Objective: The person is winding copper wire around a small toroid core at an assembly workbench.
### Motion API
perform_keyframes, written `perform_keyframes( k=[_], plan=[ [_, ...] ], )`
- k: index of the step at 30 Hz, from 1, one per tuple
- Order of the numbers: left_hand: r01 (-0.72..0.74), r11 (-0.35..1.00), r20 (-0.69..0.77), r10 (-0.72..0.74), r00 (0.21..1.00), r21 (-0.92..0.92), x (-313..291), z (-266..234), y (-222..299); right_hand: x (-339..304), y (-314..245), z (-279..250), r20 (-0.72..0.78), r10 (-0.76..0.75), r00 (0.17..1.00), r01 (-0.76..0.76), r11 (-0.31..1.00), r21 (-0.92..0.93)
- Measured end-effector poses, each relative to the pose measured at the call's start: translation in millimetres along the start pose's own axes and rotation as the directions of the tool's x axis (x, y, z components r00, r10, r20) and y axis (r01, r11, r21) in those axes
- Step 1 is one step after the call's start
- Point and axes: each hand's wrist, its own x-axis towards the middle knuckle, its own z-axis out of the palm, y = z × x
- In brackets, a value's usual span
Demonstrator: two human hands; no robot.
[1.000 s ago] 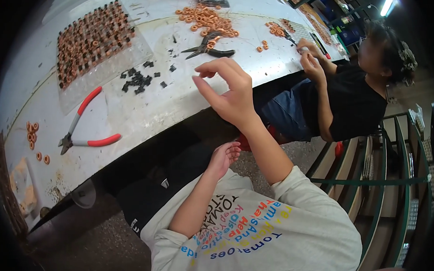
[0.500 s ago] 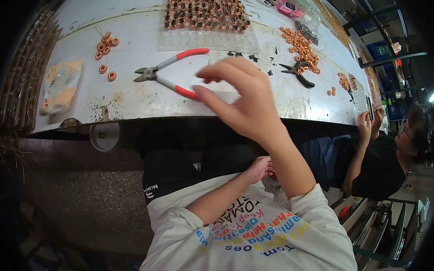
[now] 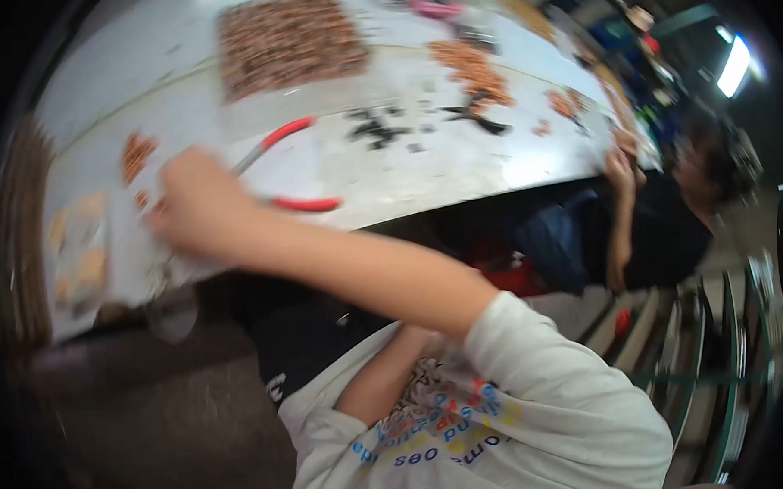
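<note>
My right hand (image 3: pixel 199 204) reaches across to the left side of the white table, smeared by motion. Its fingers point down next to a loose copper coil ring (image 3: pixel 142 200); whether they touch or hold it I cannot make out. Just beyond lies a small heap of copper coil rings (image 3: pixel 137 156). Cutting pliers with red handles (image 3: pixel 308 204) rest on the table, their jaws hidden behind my right hand and wrist. My left forearm (image 3: pixel 386 372) lies across my lap, with the left hand hidden behind my right forearm.
A block of copper coils (image 3: pixel 289 41) fills a clear tray at the back. Small black pieces (image 3: pixel 377 126) lie mid-table. Black-handled pliers (image 3: pixel 478 118) sit beside a copper ring pile (image 3: pixel 472 69). A bag (image 3: pixel 81 251) lies far left; a co-worker (image 3: pixel 667 226) sits right.
My right hand has swung left from beside the red-handled pliers to the loose rings. The left hand has become hidden behind the right forearm. The view has turned and blurred.
</note>
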Motion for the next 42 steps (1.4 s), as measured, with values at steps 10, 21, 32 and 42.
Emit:
perform_keyframes(
  k=[10, 21, 32, 42],
  plan=[
    [0.319, 0.726, 0.018, -0.390, 0.921, -0.609, 80, 55, 1, -9, 32, -46, -0.313, -0.171, 0.934, 0.134, 0.981, -0.138],
    [0.244, 0.845, -0.015, -0.285, 0.958, -0.476, 104, 107, -12, -97, -2, -208, -0.518, -0.448, 0.729, 0.568, 0.818, 0.090],
    [0.195, 0.911, -0.079, -0.239, 0.968, -0.363, 168, 229, 31, -329, 122, -432, -0.374, 0.175, 0.911, -0.027, 0.929, 0.369],
    [0.056, 0.830, -0.112, 0.008, 0.994, 0.554, 241, 264, -13, -486, 286, -460, -0.630, 0.530, 0.568, -0.294, 0.845, 0.446]
  ],
)
